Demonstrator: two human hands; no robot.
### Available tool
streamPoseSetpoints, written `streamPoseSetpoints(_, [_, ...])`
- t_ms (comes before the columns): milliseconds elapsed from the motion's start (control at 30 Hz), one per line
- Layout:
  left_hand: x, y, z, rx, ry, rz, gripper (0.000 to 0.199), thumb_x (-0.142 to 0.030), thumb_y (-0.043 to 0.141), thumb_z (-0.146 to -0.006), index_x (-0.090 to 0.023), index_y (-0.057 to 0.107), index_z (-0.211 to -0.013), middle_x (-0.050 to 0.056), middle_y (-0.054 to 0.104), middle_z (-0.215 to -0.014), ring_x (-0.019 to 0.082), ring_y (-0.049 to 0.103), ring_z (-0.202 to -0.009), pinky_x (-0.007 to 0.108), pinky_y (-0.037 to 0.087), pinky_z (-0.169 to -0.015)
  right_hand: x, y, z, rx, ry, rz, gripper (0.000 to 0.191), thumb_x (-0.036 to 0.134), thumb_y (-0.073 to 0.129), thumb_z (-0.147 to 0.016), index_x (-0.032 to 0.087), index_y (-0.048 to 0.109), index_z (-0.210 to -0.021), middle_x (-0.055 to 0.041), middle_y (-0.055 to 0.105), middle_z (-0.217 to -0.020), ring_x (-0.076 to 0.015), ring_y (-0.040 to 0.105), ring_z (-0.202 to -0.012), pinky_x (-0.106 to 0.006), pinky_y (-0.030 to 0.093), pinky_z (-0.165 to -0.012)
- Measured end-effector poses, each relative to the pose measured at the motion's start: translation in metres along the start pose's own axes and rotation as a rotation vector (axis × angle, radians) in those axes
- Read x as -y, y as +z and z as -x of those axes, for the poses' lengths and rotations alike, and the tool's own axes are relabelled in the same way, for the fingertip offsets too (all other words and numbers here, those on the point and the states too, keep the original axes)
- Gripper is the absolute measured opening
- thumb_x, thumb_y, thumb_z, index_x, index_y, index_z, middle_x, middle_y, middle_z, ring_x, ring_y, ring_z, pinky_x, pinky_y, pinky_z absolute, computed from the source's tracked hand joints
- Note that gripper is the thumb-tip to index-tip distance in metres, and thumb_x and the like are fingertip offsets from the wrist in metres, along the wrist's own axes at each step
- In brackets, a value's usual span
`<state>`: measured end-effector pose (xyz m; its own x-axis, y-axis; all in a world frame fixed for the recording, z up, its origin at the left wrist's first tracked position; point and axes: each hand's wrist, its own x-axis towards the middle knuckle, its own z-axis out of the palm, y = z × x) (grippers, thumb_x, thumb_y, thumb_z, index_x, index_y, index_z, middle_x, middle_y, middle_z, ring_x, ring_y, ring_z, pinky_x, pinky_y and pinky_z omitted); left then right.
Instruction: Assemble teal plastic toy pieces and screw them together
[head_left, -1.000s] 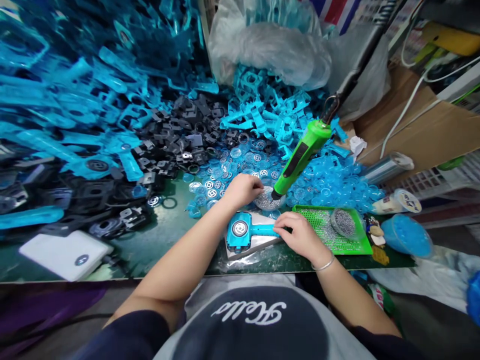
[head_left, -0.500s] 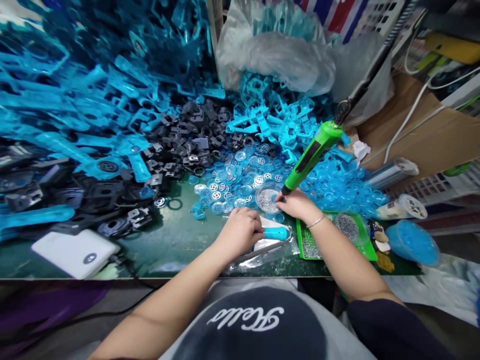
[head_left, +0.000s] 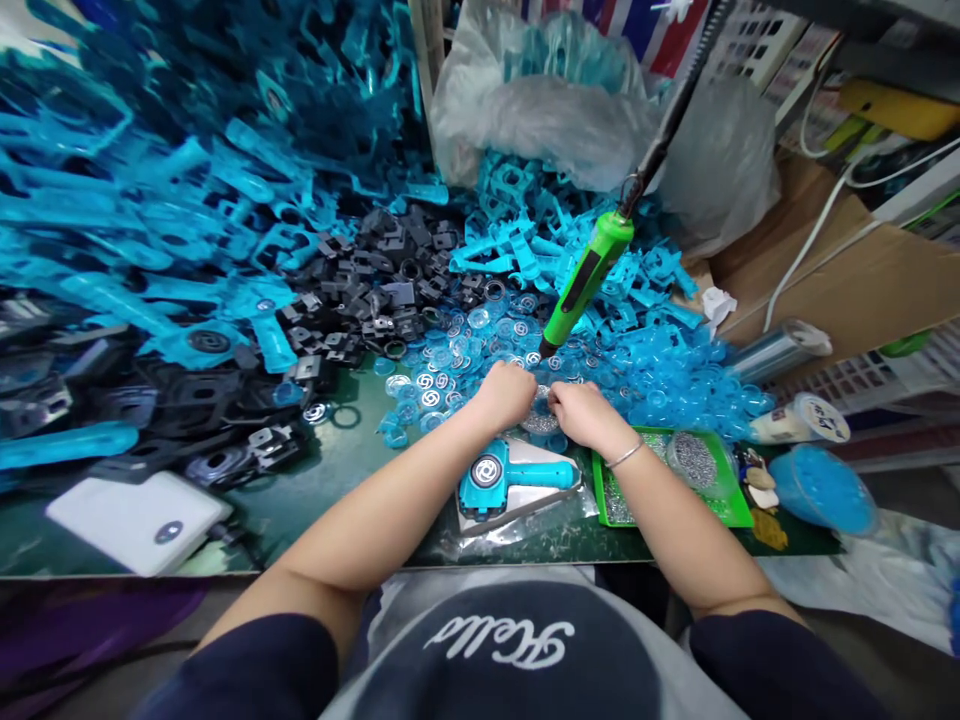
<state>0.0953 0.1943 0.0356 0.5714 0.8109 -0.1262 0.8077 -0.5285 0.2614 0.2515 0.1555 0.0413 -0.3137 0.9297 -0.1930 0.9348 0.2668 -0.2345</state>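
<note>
My left hand (head_left: 510, 394) is closed, knuckles up, at the left rim of a small clear bowl of metal screws (head_left: 539, 421). My right hand (head_left: 586, 414) is at the bowl's right side, fingers pinched together over the rim. Anything inside either hand is hidden. A green electric screwdriver (head_left: 586, 285) hangs tilted from above, its dark tip just behind my left hand; whether the two touch I cannot tell. Below my hands a blue plastic part with a handle and a spiral disc (head_left: 491, 474) lies on a pale block (head_left: 517, 505) over clear plastic film.
Clear blue discs (head_left: 442, 385) and blue domes (head_left: 667, 380) are heaped behind the bowl. Black parts (head_left: 375, 280) and blue housings (head_left: 150, 230) pile up at left. A green tray (head_left: 611, 500) of screws stands right; a white box (head_left: 135, 515) lies front left.
My left hand has left the blue part and moved up to the bowl, uncovering the spiral disc. The screwdriver has swung left; my right hand has shifted slightly right.
</note>
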Motion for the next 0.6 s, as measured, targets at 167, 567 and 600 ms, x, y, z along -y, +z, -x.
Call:
streamPoseSetpoints(167, [0.01, -0.004, 0.005, -0.026, -0.023, 0.104, 0.019, -0.012, 0.066, -0.081, -0.016, 0.084, -0.086, 0.017, 0.08, -0.091, 0.036, 0.072, -0.1, 0.043, 0.05, -0.089, -0.005, -0.002, 0.005, -0.097, 0.025, -0.165, 0.021, 0.005, 0.056, -0.09, 0.015, 0.071, -0.101, -0.0094, 0.078, -0.097, -0.02, 0.071, -0.09, -0.028, 0.047, -0.078])
streamPoseSetpoints(567, [0.037, 0.004, 0.075, -0.341, -0.39, 0.653, 0.023, -0.03, 0.065, -0.09, -0.017, 0.081, -0.101, 0.008, 0.083, -0.098, 0.023, 0.075, -0.088, 0.032, 0.058, -0.079, 0.048, 0.028, 0.082, -0.181, -0.251, -0.735, 0.016, 0.014, 0.062, -0.093, 0.023, 0.075, -0.096, -0.004, 0.076, -0.094, -0.0182, 0.071, -0.09, -0.032, 0.057, -0.084])
streamPoseSetpoints(600, [0.039, 0.007, 0.086, -0.349, -0.407, 0.688, 0.024, -0.032, 0.065, -0.09, -0.017, 0.081, -0.1, 0.008, 0.083, -0.096, 0.022, 0.075, -0.085, 0.031, 0.058, -0.076, 0.05, 0.034, 0.088, -0.204, -0.267, -0.759, 0.016, 0.015, 0.061, -0.094, 0.024, 0.075, -0.098, -0.0047, 0.076, -0.095, -0.0185, 0.071, -0.091, -0.033, 0.058, -0.084])
